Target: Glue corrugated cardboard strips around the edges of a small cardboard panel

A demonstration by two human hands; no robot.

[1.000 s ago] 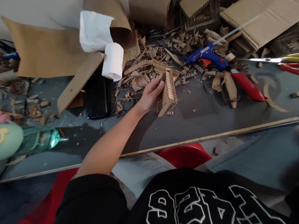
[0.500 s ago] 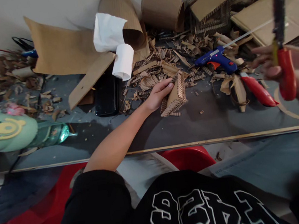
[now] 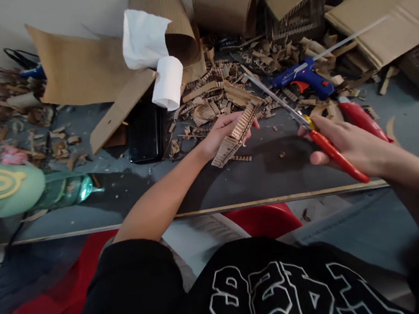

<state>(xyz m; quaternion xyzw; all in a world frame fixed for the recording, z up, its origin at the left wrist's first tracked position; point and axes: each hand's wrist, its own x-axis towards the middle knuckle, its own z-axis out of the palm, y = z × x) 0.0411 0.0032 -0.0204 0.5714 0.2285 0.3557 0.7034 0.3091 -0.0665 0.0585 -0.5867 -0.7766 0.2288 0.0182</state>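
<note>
My left hand (image 3: 222,130) grips a small corrugated cardboard piece (image 3: 238,133) with ridged edges, held just above the dark table. Part of the fingers is hidden behind it. In my right hand (image 3: 340,139) are red-handled scissors (image 3: 334,153), their long metal blades pointing up and left towards the cardboard scraps. The blades look closed together and are apart from the held piece. Beyond the right hand lies a blue glue gun (image 3: 305,78) with a clear glue stick in its back. A red-handled tool (image 3: 362,119) lies partly behind that hand.
Cardboard scraps (image 3: 203,111) cover the table's back half. Cardboard rolls (image 3: 226,3), a toilet paper roll (image 3: 168,82), a black phone-like slab (image 3: 144,134) and a cardboard sheet (image 3: 387,15) stand or lie around. At left rests a green bottle (image 3: 69,190). The table edge (image 3: 277,199) runs in front.
My right hand has swung left and inward with the scissors, whose blades now point towards the middle scraps rather than upward. My left hand has turned the cardboard piece.
</note>
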